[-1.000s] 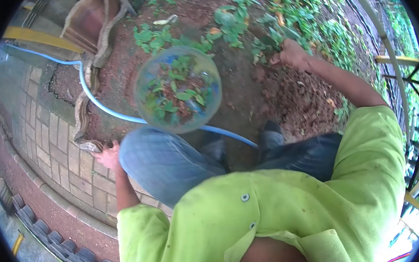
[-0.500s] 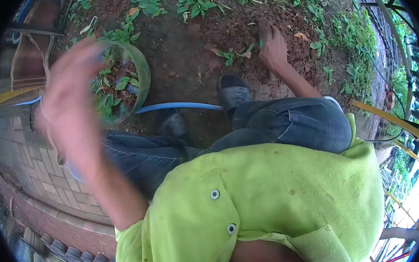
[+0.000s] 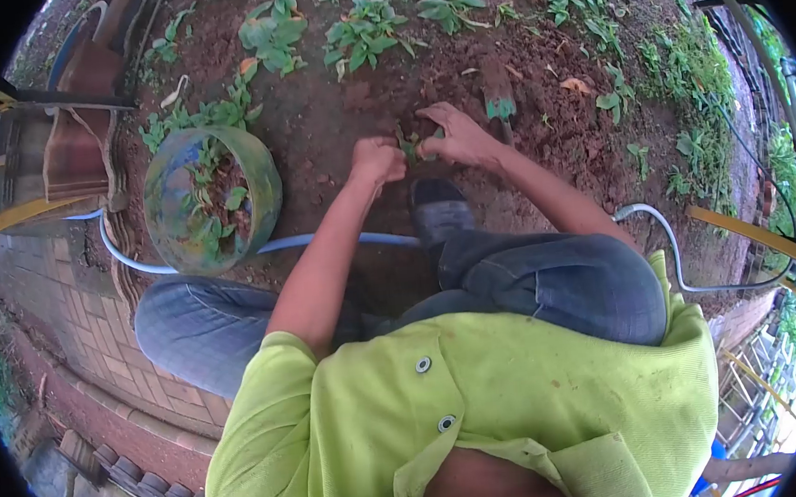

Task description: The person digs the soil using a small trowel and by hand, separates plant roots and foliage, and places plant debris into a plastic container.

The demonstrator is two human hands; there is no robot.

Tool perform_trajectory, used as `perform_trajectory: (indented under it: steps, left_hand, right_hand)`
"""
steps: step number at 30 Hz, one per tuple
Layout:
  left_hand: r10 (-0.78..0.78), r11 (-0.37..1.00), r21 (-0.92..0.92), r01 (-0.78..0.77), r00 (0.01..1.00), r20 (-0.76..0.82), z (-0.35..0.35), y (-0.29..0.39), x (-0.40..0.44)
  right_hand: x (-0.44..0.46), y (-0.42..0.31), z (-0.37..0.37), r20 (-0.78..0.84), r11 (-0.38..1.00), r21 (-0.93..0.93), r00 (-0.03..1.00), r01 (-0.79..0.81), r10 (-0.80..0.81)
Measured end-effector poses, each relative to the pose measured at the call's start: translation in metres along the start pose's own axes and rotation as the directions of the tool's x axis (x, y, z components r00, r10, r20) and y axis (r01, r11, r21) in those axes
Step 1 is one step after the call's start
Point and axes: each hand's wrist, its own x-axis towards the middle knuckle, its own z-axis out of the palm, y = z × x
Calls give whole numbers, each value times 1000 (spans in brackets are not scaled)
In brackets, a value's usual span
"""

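Observation:
A small leafy plant [image 3: 410, 145] is between my two hands, low over the soil just beyond a dark shoe. My left hand [image 3: 378, 162] is closed at the plant's left side, its fingertips partly hidden. From the right, my right hand [image 3: 464, 139] holds the plant's leaves near the thumb tip, with the index finger arched above. A trowel [image 3: 499, 100] with a green part lies in the loose soil just beyond my right hand. Left of my hands, a round tub [image 3: 264, 180] with pulled plants and soil inside stands tilted.
A blue hose [image 3: 323, 240] runs behind the tub and past the shoe; a pale hose section [image 3: 673, 236] curves at right. Leafy plants [image 3: 364, 31] grow ahead. Roof tiles [image 3: 80, 133] and brick paving [image 3: 95, 319] are at left, a yellow bar [image 3: 753, 239] at right.
My left hand has come down from above the tub to the plant. My right hand has left the trowel and moved left to the plant.

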Motion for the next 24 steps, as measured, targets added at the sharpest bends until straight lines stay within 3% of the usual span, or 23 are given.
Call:
perform_trajectory:
  steps: [1, 2, 3, 5, 6, 8, 9, 11, 12, 14, 18, 19, 20, 21, 24]
  left_hand:
    - [-84, 991, -104, 88, 996, 43, 0, 1, -7]
    - [-166, 962, -203, 183, 981, 95, 1, 3, -13]
    - [-164, 965, -191, 180, 982, 93, 1, 0, -12]
    - [-116, 884, -414, 217, 959, 257, 1, -9, -11]
    - [-116, 887, -407, 217, 959, 259, 1, -7, -14]
    - [-102, 897, -394, 199, 962, 254, 0, 0, -17]
    - [-98, 897, -396, 197, 961, 257, -3, 13, -20]
    - [139, 816, -577, -11, 974, 179, -13, 44, -32]
    - [137, 819, -574, -9, 974, 179, -14, 56, -36]
    - [269, 713, -678, -175, 962, 34, -17, 77, -39]
    - [262, 739, -662, -125, 959, 112, -18, 92, -46]
    - [339, 719, -681, -140, 926, 167, -21, 95, -47]
    - [415, 697, -700, -153, 883, 221, -23, 98, -49]
    - [411, 701, -697, -153, 885, 219, -25, 97, -48]
    - [447, 676, -702, -224, 882, 148, -30, 97, -48]
  right_hand:
    - [3, -1, -1, 80, 960, 232, 986, -159, 144]
    - [8, 0, -2, 91, 966, 222, 989, -131, 114]
    - [11, 2, -1, 82, 965, 230, 990, -129, 113]
    - [11, 7, 2, 155, 989, -138, 988, 50, -29]
    - [12, 3, -2, 148, 990, -136, 989, 47, -26]
    - [17, -2, -17, 277, 934, 281, 950, -220, 141]
    - [20, -4, -29, 275, 935, 277, 951, -220, 142]
    - [20, -10, -53, 127, 589, 745, 933, -314, 337]
    - [22, -12, -60, 126, 586, 747, 933, -313, 337]
    - [25, -17, -72, 22, 168, 983, 958, -73, 285]
    - [26, -54, -73, -70, 301, 954, 973, 1, 219]
    - [26, -60, -72, -66, 294, 956, 974, -1, 217]
    - [26, -64, -71, -111, 385, 923, 973, 25, 203]
    - [26, -71, -72, -154, 472, 880, 971, 50, 184]
    - [24, -90, -78, -177, 530, 843, 978, 94, 109]
